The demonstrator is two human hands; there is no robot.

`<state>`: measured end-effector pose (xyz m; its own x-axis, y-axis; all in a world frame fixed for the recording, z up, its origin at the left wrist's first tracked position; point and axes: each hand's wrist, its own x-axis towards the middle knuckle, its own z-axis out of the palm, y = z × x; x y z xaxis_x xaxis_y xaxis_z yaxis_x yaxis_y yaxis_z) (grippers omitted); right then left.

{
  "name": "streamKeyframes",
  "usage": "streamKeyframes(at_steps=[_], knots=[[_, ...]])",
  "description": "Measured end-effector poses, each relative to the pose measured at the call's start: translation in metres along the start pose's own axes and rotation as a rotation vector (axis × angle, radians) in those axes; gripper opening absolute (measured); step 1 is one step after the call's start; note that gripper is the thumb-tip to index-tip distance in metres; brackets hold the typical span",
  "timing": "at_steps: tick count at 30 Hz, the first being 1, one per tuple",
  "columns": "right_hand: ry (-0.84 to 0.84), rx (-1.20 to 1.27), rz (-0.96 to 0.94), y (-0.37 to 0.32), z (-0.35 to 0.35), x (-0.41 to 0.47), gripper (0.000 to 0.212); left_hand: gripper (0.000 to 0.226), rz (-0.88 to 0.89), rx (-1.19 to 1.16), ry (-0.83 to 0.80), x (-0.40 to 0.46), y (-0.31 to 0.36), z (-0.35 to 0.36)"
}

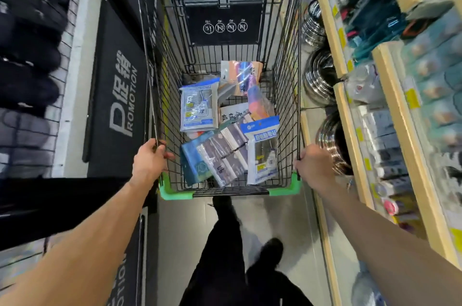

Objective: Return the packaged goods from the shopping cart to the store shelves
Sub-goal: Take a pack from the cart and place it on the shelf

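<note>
We looked down past dark trouser legs and a black shoe (pixel 271 248) on the pale grey floor. Our left hand (pixel 150 159) was wrapped around the top wire of the black wire shopping cart (pixel 165 95) at its near left corner, fingers curled over the rim just above the green plastic corner bumper (pixel 172 190). Our right hand (pixel 313 168) was closed on the near right corner in the same way, so the two hands were well apart, one on each side of the basket. Inside, flat plastic-wrapped packages lay in a loose overlapping heap on the cart bottom: a white-and-blue pouch (pixel 262 150) leaned against the right wall nearest us, a clear sleeve with a teal card backing (pixel 200 163) lay beside it on the left, a blue-topped clear packet (pixel 198 105) lay farther in, and an iridescent pack (pixel 240 73) stood at the far end. Beyond it a black placard with four round white icons (pixel 225 24) hung on the cart. To the right ran pale wooden store shelves (pixel 350 115) with yellow price tags and stacked shiny steel bowls (pixel 320 80). To the left stood a black sign lettered "PROMOTION" (pixel 122 100).
</note>
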<state>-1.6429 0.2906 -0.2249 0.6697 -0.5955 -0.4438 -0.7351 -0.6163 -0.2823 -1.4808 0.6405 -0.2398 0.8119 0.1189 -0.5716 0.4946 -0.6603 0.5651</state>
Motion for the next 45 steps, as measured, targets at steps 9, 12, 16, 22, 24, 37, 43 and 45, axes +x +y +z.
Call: streamKeyframes(at_steps=[9, 12, 16, 22, 24, 37, 43, 45], knots=[[-0.110, 0.119, 0.055, 0.059, 0.003, -0.085, 0.021, 0.014, -0.088, -0.073, 0.048, -0.092, -0.072, 0.014], [0.096, 0.082, -0.039, 0.074, 0.012, -0.098, 0.026, 0.020, -0.003, 0.170, 0.284, -0.117, -0.072, 0.023], [0.464, 0.048, -0.453, 0.064, 0.027, -0.106, 0.019, 0.027, 0.406, 0.106, 0.562, -0.138, -0.042, 0.048], [-0.096, 0.147, -0.494, -0.003, 0.060, -0.069, 0.011, 0.014, 0.145, 0.120, -0.107, -0.091, -0.030, 0.102], [-0.287, 0.240, -0.390, -0.025, 0.076, -0.047, 0.018, 0.014, -0.075, 0.012, -0.202, -0.072, -0.042, 0.115], [-0.474, -0.313, -0.476, -0.081, 0.177, 0.111, 0.030, 0.018, -0.362, 0.180, -0.333, 0.008, -0.098, 0.155], [-0.638, -0.657, -0.522, -0.090, 0.206, 0.129, 0.042, 0.066, -0.346, -0.273, -0.168, 0.019, -0.079, 0.157], [-0.582, -0.658, -0.513, -0.089, 0.209, 0.130, 0.049, 0.068, -0.384, -0.409, -0.205, 0.026, -0.075, 0.156]])
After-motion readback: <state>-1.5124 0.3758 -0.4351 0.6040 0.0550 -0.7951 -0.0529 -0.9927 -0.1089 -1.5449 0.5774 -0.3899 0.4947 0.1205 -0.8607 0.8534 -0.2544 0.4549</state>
